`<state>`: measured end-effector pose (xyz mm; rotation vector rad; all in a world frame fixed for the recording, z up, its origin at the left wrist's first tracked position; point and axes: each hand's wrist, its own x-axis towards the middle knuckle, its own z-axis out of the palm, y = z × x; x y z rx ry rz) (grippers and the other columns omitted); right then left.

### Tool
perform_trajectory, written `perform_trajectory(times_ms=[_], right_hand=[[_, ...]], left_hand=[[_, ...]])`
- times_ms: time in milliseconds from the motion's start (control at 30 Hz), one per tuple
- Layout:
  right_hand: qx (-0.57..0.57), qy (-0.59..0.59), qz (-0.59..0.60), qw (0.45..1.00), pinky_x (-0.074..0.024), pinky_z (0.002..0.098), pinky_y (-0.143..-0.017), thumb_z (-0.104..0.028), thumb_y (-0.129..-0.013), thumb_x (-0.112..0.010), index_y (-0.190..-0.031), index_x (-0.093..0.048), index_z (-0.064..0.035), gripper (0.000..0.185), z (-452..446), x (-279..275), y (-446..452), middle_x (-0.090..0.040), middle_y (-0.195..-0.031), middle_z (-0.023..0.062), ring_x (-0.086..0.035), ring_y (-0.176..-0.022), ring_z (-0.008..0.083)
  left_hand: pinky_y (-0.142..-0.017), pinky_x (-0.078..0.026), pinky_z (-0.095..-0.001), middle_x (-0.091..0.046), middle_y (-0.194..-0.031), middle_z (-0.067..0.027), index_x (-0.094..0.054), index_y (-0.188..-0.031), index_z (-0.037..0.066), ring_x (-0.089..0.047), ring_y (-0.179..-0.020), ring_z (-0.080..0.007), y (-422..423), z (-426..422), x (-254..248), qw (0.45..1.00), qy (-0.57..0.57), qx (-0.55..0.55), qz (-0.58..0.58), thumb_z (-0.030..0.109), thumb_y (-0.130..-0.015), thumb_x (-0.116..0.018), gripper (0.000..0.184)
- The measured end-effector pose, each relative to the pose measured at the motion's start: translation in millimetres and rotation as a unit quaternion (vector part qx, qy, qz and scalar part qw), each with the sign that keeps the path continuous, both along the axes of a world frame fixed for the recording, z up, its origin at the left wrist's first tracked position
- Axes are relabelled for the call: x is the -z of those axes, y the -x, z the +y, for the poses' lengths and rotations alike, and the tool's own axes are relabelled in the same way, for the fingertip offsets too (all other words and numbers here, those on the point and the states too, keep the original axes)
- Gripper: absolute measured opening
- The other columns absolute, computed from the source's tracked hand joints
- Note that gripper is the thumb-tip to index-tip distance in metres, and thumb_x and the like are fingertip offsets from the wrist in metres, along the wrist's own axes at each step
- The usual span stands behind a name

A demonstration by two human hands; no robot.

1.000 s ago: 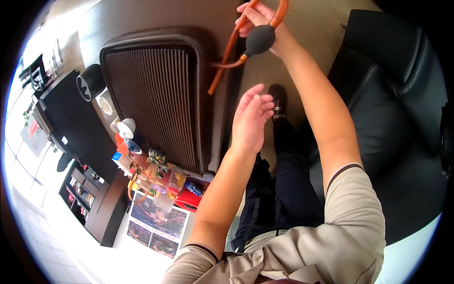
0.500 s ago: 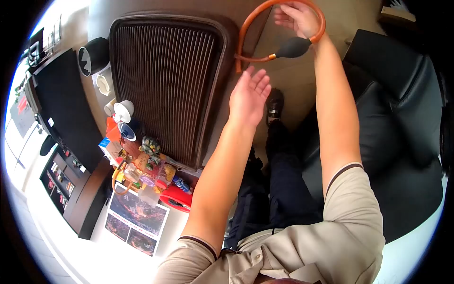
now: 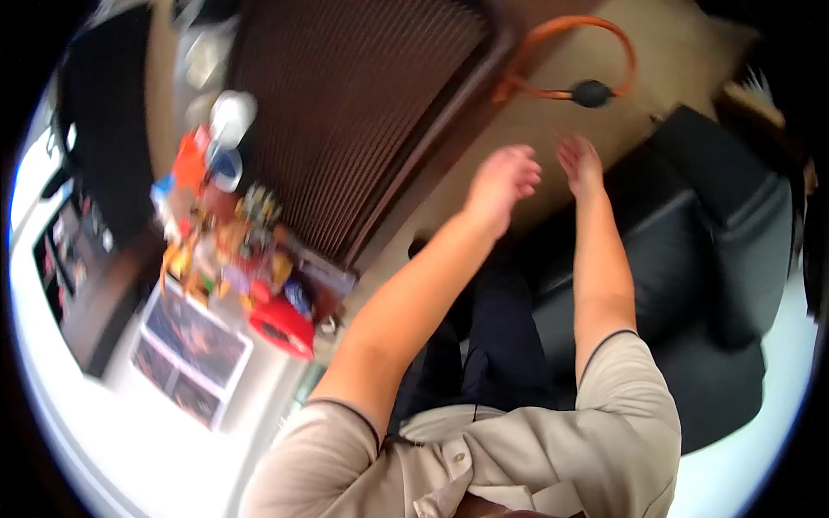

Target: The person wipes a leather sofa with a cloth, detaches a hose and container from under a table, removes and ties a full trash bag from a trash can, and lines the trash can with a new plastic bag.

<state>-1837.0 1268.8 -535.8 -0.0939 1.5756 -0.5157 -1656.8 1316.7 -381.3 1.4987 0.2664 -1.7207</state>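
Note:
An orange hose with a black squeeze bulb forms a loop beyond both hands, touching neither. One end reaches the dark table's edge; whether the loop is in the air or resting is unclear. My left hand is raised, its fingers loosely curled and nothing visible in them. To its right is my right hand, blurred, with fingers stretched towards the hose and nothing in them. Both hands are nearer to my body than the hose.
The dark ribbed tabletop lies to the left. Small toys and figures crowd its near end, with a red round item and a picture sheet. A black leather sofa stands at right.
The hose was looped about my right hand and wrist; now it is apart from both hands, farther out. My hands have drawn back and closer together. The view has tilted.

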Motion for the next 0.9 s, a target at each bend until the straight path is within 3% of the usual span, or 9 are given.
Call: perform_trajectory(times_ms=[167,333,467,567,600,633,733,800,900], right_hand=[[-0.368,-0.127,0.054,0.920,-0.0453,0.0299,-0.077,-0.033,-0.090,-0.051,-0.115,-0.051,-0.0130,0.031,120,24,49,-0.058,-0.100,0.0034,-0.056,-0.089,0.0155],[-0.451,-0.103,0.099,0.881,-0.0460,0.0277,-0.069,-0.028,-0.091,-0.047,-0.118,-0.051,-0.0123,0.032,160,-46,32,-0.058,-0.097,0.0014,-0.055,-0.083,0.0127],[-0.525,-0.052,0.120,0.841,-0.0462,0.0274,-0.067,-0.025,-0.089,-0.049,-0.118,-0.052,-0.0114,0.032,178,-88,1,-0.059,-0.097,0.0019,-0.055,-0.081,0.0125],[-0.705,0.173,0.128,0.676,-0.0446,0.0246,-0.060,-0.018,-0.083,-0.058,-0.110,-0.059,-0.0061,0.030,235,-89,-32,-0.060,-0.086,0.0040,-0.054,-0.068,0.0116],[-0.712,0.165,0.081,0.678,-0.0448,0.0245,-0.061,-0.018,-0.083,-0.059,-0.108,-0.060,-0.0051,0.029,262,-116,-71,-0.061,-0.087,0.0043,-0.055,-0.069,0.0115],[-0.724,0.129,0.029,0.677,-0.0454,0.0316,-0.084,-0.024,-0.081,-0.059,-0.111,-0.060,-0.0041,0.036,290,-163,-125,-0.064,-0.103,0.0131,-0.060,-0.095,0.0222],[-0.752,0.240,-0.076,0.609,-0.0448,0.0314,-0.086,-0.023,-0.084,-0.057,-0.110,-0.061,-0.0048,0.032,400,-225,-253,-0.063,-0.107,0.0124,-0.060,-0.099,0.0233],[-0.726,0.462,-0.094,0.501,-0.0464,0.0343,-0.082,-0.017,-0.083,-0.058,-0.104,-0.061,-0.0038,0.025,467,-253,-340,-0.062,-0.099,0.0132,-0.059,-0.093,0.0299],[-0.695,0.619,-0.072,0.359,-0.0480,0.0387,-0.075,-0.012,-0.080,-0.057,-0.102,-0.059,-0.0063,0.023,555,-234,-453,-0.059,-0.090,0.0131,-0.058,-0.086,0.0319]], left_hand=[[-0.067,-0.046,-0.0274,-0.060,-0.082,-0.0037,-0.057,-0.106,0.003,-0.056,-0.074,-0.0146,19,190,22,0.964,0.060,0.212,-0.151,0.021,-0.088,-0.054,0.025],[-0.086,-0.045,-0.0372,-0.064,-0.101,-0.0153,-0.065,-0.099,0.008,-0.059,-0.098,-0.0307,-27,379,-41,0.910,-0.209,0.307,-0.184,0.033,-0.081,-0.052,0.034],[-0.084,-0.046,-0.0377,-0.064,-0.099,-0.0145,-0.064,-0.100,0.008,-0.060,-0.095,-0.0288,-57,543,-47,0.924,-0.253,0.186,-0.218,0.031,-0.080,-0.055,0.032],[-0.074,-0.048,-0.0313,-0.064,-0.091,-0.0097,-0.060,-0.105,0.003,-0.062,-0.078,-0.0195,-85,598,-70,0.947,-0.256,0.026,-0.193,0.022,-0.084,-0.054,0.030],[-0.073,-0.047,-0.0305,-0.064,-0.089,-0.0086,-0.059,-0.107,0.002,-0.061,-0.077,-0.0187,-95,602,-88,0.947,-0.266,-0.014,-0.178,0.020,-0.085,-0.053,0.029],[-0.073,-0.047,-0.0305,-0.064,-0.089,-0.0086,-0.059,-0.107,0.002,-0.061,-0.077,-0.0187,-93,618,-92,0.951,-0.254,-0.030,-0.171,0.020,-0.085,-0.053,0.029],[-0.073,-0.047,-0.0282,-0.062,-0.087,-0.0069,-0.057,-0.110,0.000,-0.059,-0.078,-0.0157,-86,673,-91,0.958,-0.225,-0.135,-0.119,0.017,-0.086,-0.052,0.029],[-0.074,-0.046,-0.0275,-0.062,-0.088,-0.0070,-0.057,-0.110,0.001,-0.058,-0.081,-0.0151,-73,712,-87,0.959,-0.177,-0.127,-0.182,0.017,-0.087,-0.052,0.029],[-0.079,-0.045,-0.0252,-0.061,-0.092,-0.0067,-0.055,-0.114,0.000,-0.056,-0.084,-0.0135,-98,765,-116,0.965,-0.112,-0.188,-0.147,0.015,-0.086,-0.053,0.032]])
